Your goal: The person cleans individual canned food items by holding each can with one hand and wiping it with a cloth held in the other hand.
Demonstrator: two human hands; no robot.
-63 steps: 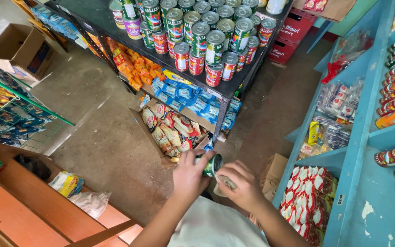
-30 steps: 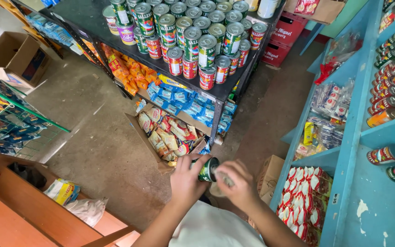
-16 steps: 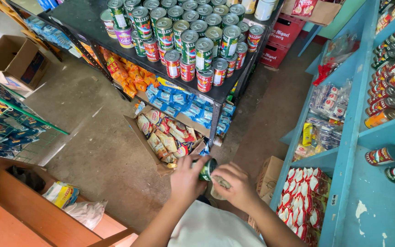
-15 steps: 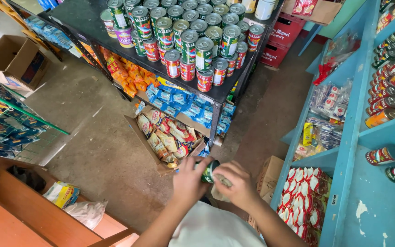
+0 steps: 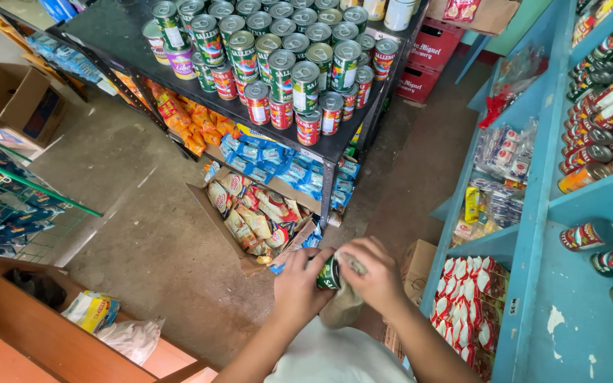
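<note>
1. Can (image 5: 329, 272), small with a green label, sits at chest height between my two hands, low in the view and above the concrete floor (image 5: 143, 227).
2. My left hand (image 5: 298, 287) wraps its fingers around the can's side, closed on it so it stays steady.
3. My right hand (image 5: 376, 273) presses a crumpled beige cloth (image 5: 342, 305) over the can's end; the fingers are curled shut on the cloth, which hangs down below both hands. I judge the cloth is there to wipe the can.
4. Just ahead of my hands, an open cardboard box (image 5: 211, 213) lies tilted on the floor under the rack, full of yellow and red snack packets.
5. Above it, a black metal rack (image 5: 335, 145) holds blue sachets on its lower shelf and, on top, many upright cans (image 5: 285, 64) with green or red labels, packed in close rows.
6. To my right, a blue wooden shelf unit (image 5: 533, 234) carries red-labelled cans lying on their sides, and lower down, red-and-white packets in bundles.
7. At far left, another open cardboard box (image 5: 8, 106) stands on the floor; what is inside it I cannot tell.
</note>
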